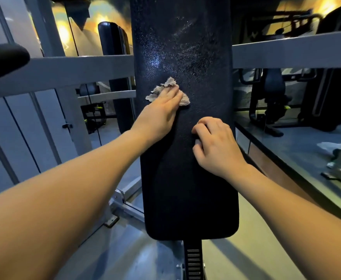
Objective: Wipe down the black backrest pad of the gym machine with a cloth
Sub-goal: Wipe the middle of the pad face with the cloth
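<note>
While left hand [161, 110] presses, cloth [169, 82] lies under fingers [172, 92] | on backrest pad [185, 178]

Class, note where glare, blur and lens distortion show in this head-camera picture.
Head view: glare streaks the upper backrest pad above the cloth; warm lamps behind are blown out; the grey frame bar slants from wide-angle distortion; background machines are dim and soft.

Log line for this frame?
phase: wiping | left hand: presses cloth on backrest pad | right hand: curled, rests on pad
</note>
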`<act>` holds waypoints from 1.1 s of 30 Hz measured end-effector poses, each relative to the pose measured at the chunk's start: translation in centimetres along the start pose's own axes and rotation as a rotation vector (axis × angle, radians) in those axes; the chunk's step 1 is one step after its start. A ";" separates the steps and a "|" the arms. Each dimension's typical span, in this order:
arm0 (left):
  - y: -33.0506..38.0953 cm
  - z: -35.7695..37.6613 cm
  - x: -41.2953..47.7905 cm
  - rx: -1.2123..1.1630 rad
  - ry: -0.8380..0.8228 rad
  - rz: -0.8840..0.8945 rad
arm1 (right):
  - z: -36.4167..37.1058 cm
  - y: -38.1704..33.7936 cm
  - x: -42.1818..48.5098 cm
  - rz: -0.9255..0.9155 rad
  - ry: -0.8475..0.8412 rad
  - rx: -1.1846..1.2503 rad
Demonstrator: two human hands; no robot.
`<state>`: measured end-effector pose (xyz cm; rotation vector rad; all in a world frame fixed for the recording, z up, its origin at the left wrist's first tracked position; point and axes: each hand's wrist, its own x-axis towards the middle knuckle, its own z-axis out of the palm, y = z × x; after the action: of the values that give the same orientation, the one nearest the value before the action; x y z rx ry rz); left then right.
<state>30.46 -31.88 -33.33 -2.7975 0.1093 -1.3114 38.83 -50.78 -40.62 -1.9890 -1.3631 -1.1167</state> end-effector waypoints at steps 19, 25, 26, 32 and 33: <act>-4.4 -5.7 -0.4 -0.126 0.151 -0.210 | 2.0 -3.8 11.2 0.000 0.065 0.068; -3.9 -4.9 0.5 -0.353 0.218 -0.649 | 3.5 -4.5 12.6 0.078 0.090 -0.095; -3.9 -4.5 0.8 -0.400 0.230 -0.723 | 3.7 -4.7 12.7 0.091 0.087 -0.124; -2.4 -1.0 0.5 -0.647 0.206 -1.030 | 3.5 -4.8 12.9 -0.001 0.194 -0.163; -2.2 -0.5 0.4 -0.651 0.211 -1.053 | 3.3 -5.0 13.0 0.014 0.197 -0.151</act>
<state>30.41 -29.76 -32.58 -3.3291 -1.3277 -2.0207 37.66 -39.52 -31.90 -1.9282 -1.1931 -1.4050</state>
